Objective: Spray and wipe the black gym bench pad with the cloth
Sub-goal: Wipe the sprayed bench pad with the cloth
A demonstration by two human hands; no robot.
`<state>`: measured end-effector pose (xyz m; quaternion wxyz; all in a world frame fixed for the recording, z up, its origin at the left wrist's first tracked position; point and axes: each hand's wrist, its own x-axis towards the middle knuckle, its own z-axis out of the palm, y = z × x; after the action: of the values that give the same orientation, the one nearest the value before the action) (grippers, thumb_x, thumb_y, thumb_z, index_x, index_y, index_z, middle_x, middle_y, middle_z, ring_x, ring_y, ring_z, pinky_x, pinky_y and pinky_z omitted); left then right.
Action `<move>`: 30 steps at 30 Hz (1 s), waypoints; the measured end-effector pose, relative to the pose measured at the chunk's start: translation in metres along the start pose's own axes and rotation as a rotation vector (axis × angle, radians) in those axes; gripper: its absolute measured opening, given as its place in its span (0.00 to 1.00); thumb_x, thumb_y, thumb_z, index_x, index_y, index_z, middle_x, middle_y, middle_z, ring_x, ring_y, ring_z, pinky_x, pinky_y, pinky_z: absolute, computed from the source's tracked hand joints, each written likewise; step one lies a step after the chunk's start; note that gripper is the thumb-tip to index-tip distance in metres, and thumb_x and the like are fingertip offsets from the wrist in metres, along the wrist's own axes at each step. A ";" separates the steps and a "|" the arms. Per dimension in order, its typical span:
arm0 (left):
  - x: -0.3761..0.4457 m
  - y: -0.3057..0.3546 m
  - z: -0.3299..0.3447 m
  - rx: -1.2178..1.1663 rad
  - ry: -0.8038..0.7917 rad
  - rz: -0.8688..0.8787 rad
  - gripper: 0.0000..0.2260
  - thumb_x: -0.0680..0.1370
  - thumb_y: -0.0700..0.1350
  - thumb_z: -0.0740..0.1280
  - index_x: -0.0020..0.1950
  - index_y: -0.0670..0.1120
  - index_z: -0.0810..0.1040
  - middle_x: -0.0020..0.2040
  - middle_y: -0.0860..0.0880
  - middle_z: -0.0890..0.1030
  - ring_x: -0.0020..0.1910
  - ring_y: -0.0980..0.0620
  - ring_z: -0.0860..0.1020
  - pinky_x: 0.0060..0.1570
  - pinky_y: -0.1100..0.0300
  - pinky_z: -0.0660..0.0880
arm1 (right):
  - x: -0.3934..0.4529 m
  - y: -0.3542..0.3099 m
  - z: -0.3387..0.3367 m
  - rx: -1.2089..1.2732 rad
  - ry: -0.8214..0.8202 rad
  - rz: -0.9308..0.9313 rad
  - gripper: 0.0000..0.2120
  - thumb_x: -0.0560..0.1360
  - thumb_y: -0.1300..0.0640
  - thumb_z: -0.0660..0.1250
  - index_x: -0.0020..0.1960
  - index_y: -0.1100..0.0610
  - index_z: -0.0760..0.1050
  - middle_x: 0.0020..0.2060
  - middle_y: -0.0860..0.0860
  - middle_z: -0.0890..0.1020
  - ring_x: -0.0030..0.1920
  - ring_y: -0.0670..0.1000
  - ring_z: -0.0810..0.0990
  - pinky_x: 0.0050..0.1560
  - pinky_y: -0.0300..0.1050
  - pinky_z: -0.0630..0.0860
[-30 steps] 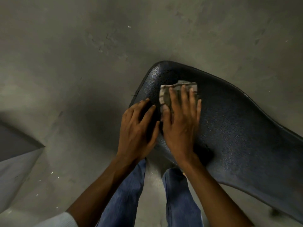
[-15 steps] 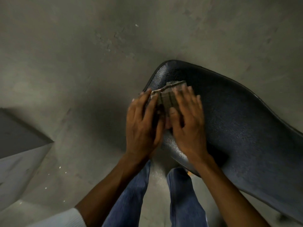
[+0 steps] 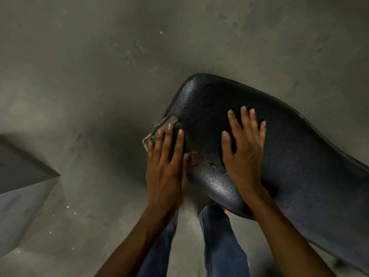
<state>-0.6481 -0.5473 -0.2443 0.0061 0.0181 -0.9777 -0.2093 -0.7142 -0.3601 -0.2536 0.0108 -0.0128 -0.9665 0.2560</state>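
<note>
Since half a second ago the cloth [image 3: 159,130] has gone from under both my hands at the pad's near-left corner over to its left edge, and my right hand has come off it; hands now apart, one on each side of that corner.

Left hand [image 3: 166,168] lies flat with fingers straight, pressing the cloth against the left edge of the black bench pad [image 3: 299,166]; fingertips point far; cloth pokes out past them on the far-left side, striped, crumpled, partly hanging off the edge; a small pinkish bit of it shows by my thumb; not pinched, just pressed under the palm and fingers.

Right hand [image 3: 244,154] is spread flat on the pad's top surface, fingers splayed and straight, holding nothing, well to the right of the cloth; palm near the pad's near edge.

Pad runs from the rounded corner near centre off to the right and near-right; textured black surface, a few wet drops [image 3: 214,165] glinting between my two hands.

Both forearms bare, coming up from the near edge; my blue jeans [image 3: 219,246] show below, between the arms.

Grey concrete floor [image 3: 99,76] all round, scuffed at the far side; a pale grey block [image 3: 18,196] at the left edge, well apart from the pad.
</note>
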 end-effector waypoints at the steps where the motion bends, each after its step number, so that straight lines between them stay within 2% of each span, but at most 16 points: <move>1: 0.009 -0.002 0.002 0.000 0.013 -0.012 0.23 0.88 0.48 0.58 0.83 0.43 0.64 0.84 0.41 0.61 0.85 0.41 0.56 0.80 0.35 0.58 | 0.000 0.001 0.000 0.003 0.003 -0.003 0.25 0.87 0.50 0.60 0.83 0.53 0.68 0.85 0.57 0.64 0.88 0.57 0.56 0.88 0.63 0.48; 5: 0.023 0.017 0.011 0.014 -0.013 0.019 0.24 0.89 0.50 0.53 0.83 0.43 0.64 0.84 0.41 0.60 0.85 0.39 0.55 0.81 0.35 0.55 | -0.001 0.001 0.000 -0.007 -0.005 -0.007 0.25 0.87 0.50 0.59 0.84 0.52 0.67 0.85 0.57 0.63 0.88 0.57 0.55 0.88 0.63 0.48; 8: -0.016 0.036 0.018 0.064 -0.111 0.143 0.24 0.89 0.52 0.53 0.84 0.45 0.62 0.85 0.43 0.58 0.85 0.41 0.54 0.80 0.36 0.58 | 0.001 0.000 -0.006 0.006 -0.038 -0.012 0.25 0.87 0.50 0.59 0.84 0.52 0.67 0.86 0.57 0.63 0.88 0.56 0.55 0.88 0.64 0.49; 10: -0.030 0.032 0.017 0.085 -0.129 0.162 0.24 0.89 0.53 0.52 0.85 0.46 0.60 0.86 0.44 0.57 0.85 0.43 0.54 0.80 0.37 0.60 | 0.000 0.002 -0.015 0.029 -0.039 -0.017 0.25 0.88 0.50 0.60 0.83 0.52 0.68 0.85 0.56 0.63 0.88 0.56 0.56 0.88 0.61 0.50; 13: -0.017 0.017 0.010 0.038 -0.057 0.127 0.23 0.88 0.50 0.56 0.83 0.45 0.64 0.85 0.43 0.60 0.85 0.42 0.56 0.80 0.37 0.60 | -0.022 0.010 -0.029 -0.004 0.043 0.001 0.23 0.88 0.51 0.62 0.82 0.53 0.71 0.84 0.56 0.66 0.87 0.56 0.59 0.88 0.59 0.51; 15: 0.004 0.011 0.010 -0.003 0.001 0.054 0.23 0.88 0.49 0.57 0.83 0.44 0.65 0.84 0.41 0.62 0.84 0.40 0.57 0.79 0.35 0.60 | -0.046 0.020 -0.032 -0.072 0.056 0.014 0.23 0.87 0.51 0.62 0.81 0.52 0.71 0.84 0.56 0.67 0.86 0.58 0.60 0.87 0.63 0.54; 19: 0.021 0.028 0.018 0.023 0.018 -0.037 0.24 0.88 0.49 0.53 0.83 0.43 0.63 0.84 0.42 0.61 0.85 0.40 0.56 0.81 0.36 0.56 | -0.074 0.032 -0.027 -0.127 0.033 0.036 0.23 0.88 0.50 0.60 0.81 0.52 0.71 0.84 0.56 0.67 0.86 0.59 0.61 0.85 0.67 0.57; 21: 0.002 0.044 0.025 0.051 -0.038 0.063 0.24 0.88 0.50 0.51 0.84 0.43 0.63 0.85 0.42 0.60 0.85 0.40 0.56 0.81 0.36 0.55 | -0.071 0.032 -0.025 -0.112 0.046 0.044 0.23 0.87 0.50 0.60 0.81 0.52 0.72 0.84 0.56 0.67 0.86 0.58 0.61 0.86 0.66 0.56; 24: -0.043 0.060 0.031 0.085 -0.175 0.250 0.25 0.88 0.52 0.54 0.84 0.45 0.62 0.85 0.43 0.59 0.85 0.41 0.57 0.80 0.37 0.60 | -0.070 0.035 -0.026 -0.088 0.043 0.039 0.22 0.87 0.51 0.60 0.81 0.52 0.72 0.84 0.55 0.67 0.86 0.57 0.60 0.87 0.64 0.54; 26: -0.057 0.055 0.027 0.108 -0.208 0.300 0.25 0.89 0.53 0.52 0.84 0.45 0.62 0.85 0.43 0.59 0.85 0.42 0.57 0.78 0.37 0.63 | -0.072 0.039 -0.030 -0.049 0.037 0.019 0.22 0.87 0.53 0.60 0.80 0.53 0.73 0.84 0.55 0.68 0.86 0.56 0.60 0.87 0.63 0.54; 28: -0.052 0.046 0.021 0.063 -0.158 0.259 0.24 0.89 0.53 0.50 0.83 0.44 0.65 0.84 0.42 0.62 0.84 0.41 0.59 0.78 0.35 0.64 | -0.075 0.045 -0.037 -0.005 0.070 -0.001 0.21 0.87 0.56 0.62 0.79 0.55 0.75 0.82 0.56 0.70 0.86 0.56 0.63 0.87 0.62 0.56; 30: -0.031 0.039 0.020 0.032 -0.059 0.144 0.23 0.89 0.50 0.52 0.82 0.42 0.66 0.83 0.40 0.63 0.84 0.39 0.59 0.78 0.34 0.63 | -0.076 0.053 -0.044 0.014 0.141 0.002 0.19 0.86 0.58 0.64 0.76 0.57 0.78 0.80 0.57 0.74 0.84 0.58 0.67 0.86 0.63 0.58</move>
<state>-0.6183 -0.5030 -0.2465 -0.0079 -0.0585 -0.9794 -0.1932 -0.6355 -0.2944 -0.2423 0.0787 -0.0317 -0.9616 0.2611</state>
